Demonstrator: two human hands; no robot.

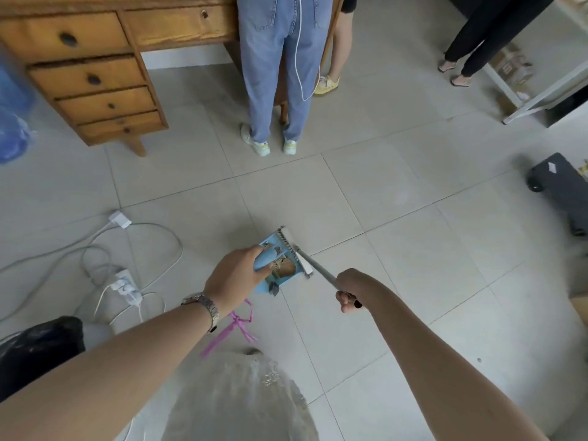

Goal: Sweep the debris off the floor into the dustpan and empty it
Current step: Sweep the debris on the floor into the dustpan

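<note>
A light blue dustpan [269,243] rests on the tiled floor at mid-frame, and my left hand [237,276] grips its handle. Brown and dark debris [281,270] lies inside the pan. A small broom [294,246] with a white head lies along the pan's right edge, bristles against it. My right hand [350,296] is closed around the broom's grey metal handle, lower right of the pan. A pink ribbon [237,326] hangs below my left wrist.
White cables and a power strip [125,284] sprawl on the floor to the left. A wooden desk with drawers [95,78] stands behind, a person in jeans [280,74] next to it. A black bag [41,345] sits lower left, a dark case [560,186] at right.
</note>
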